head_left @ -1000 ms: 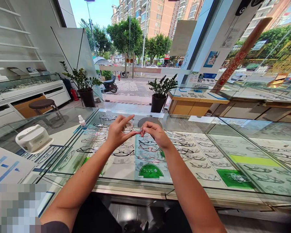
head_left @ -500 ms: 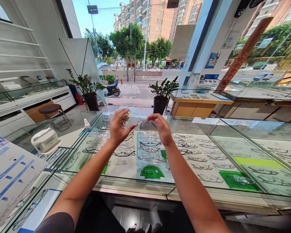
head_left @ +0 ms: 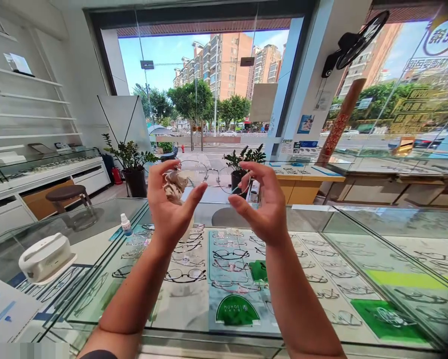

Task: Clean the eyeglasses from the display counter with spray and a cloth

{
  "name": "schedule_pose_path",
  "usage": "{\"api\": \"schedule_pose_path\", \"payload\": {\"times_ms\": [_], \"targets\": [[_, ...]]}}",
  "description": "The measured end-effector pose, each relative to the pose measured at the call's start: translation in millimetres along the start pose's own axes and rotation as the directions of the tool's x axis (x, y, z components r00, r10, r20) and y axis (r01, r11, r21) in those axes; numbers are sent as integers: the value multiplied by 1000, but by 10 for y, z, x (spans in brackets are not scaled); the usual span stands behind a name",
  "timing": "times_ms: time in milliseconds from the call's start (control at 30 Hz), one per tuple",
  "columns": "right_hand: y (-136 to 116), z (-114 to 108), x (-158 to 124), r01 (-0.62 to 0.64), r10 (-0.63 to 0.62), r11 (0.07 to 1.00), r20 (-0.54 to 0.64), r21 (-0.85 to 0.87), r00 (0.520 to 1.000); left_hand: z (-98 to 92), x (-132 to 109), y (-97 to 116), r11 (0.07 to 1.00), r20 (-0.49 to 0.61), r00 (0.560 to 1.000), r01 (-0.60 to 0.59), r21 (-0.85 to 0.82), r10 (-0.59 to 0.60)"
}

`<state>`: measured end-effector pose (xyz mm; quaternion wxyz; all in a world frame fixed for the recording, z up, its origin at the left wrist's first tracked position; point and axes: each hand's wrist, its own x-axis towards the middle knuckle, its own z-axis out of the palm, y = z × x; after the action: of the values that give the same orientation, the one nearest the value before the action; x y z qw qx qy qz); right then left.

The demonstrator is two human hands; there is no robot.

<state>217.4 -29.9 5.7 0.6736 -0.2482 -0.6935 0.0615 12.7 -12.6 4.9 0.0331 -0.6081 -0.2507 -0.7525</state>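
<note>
A pair of thin, round-rimmed eyeglasses is held up above the glass counter, lenses toward the window. My left hand grips one side of the frame, and a crumpled beige cloth sits in the same hand. My right hand has its fingers closed around the other side of the frame, thumb below. Both temples are mostly hidden by the fingers.
Several rows of eyeglasses lie inside the glass display counter. On the left stand a small spray bottle and a white device. Beyond are potted plants and a stool.
The view has tilted upward. Both hands have raised the eyeglasses closer to the camera, and the right hand has turned so its palm and thumb show.
</note>
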Motion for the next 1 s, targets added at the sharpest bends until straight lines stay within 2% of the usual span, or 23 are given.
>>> {"api": "schedule_pose_path", "payload": {"times_ms": [167, 367, 567, 833, 1000], "targets": [[73, -3, -7, 14, -15, 998, -5, -56, 1000, -22, 2, -71, 998, 53, 997, 63, 24, -64], [75, -92, 44, -7, 8, 995, 13, -98, 1000, -106, 70, -71, 993, 129, 991, 9, 118, -24], [-8, -125, 27, -7, 9, 994, 17, -112, 1000, -143, 85, 0, 979, 118, 991, -80, 188, 59], [20, -66, -2, -50, 48, 998, -78, -31, 996, -95, 39, -34, 976, 97, 995, -48, 210, 28], [11, -40, -4, -27, 11, 992, -127, -123, 992, -57, 22, -65, 975, 71, 997, -30, 220, 14]]}}
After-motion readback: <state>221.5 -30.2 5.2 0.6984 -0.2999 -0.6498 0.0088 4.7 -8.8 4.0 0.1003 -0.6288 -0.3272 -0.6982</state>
